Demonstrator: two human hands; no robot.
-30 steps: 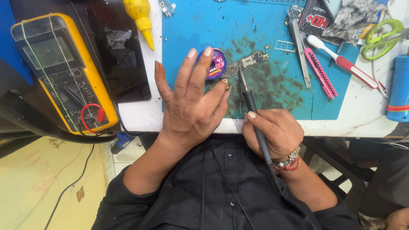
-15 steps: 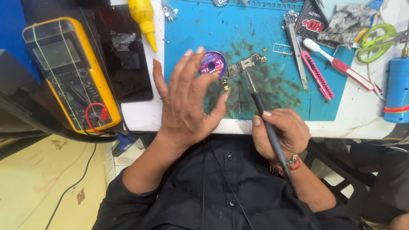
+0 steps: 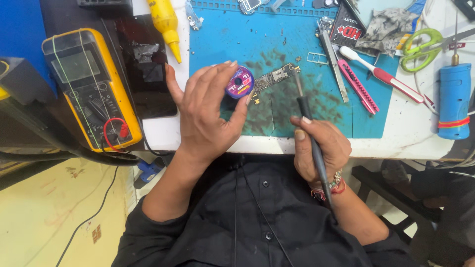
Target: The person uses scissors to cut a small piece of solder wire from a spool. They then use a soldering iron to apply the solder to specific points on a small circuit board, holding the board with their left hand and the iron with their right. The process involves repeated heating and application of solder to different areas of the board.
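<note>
A small circuit board (image 3: 274, 76) lies on the blue work mat (image 3: 222, 39), beside a round purple spool (image 3: 239, 82). My left hand (image 3: 205, 113) reaches over the mat with its fingers spread, the fingertips at the spool and the board's left end. My right hand (image 3: 319, 146) sits at the table's front edge and grips a black soldering iron (image 3: 309, 123) like a pen. The iron's tip points up to the board's right end.
A yellow multimeter (image 3: 91, 89) and a dark phone screen (image 3: 143, 64) lie to the left, with a yellow bottle (image 3: 166, 22) above. Tweezers (image 3: 334, 59), a pink cutter (image 3: 358, 86), a toothbrush-like tool (image 3: 386, 76), green scissors (image 3: 420, 44) and a blue cylinder (image 3: 452, 101) lie to the right.
My left hand has dropped from raised and open down onto the spool and board. My right hand has tilted the iron so its tip nears the board's right end.
</note>
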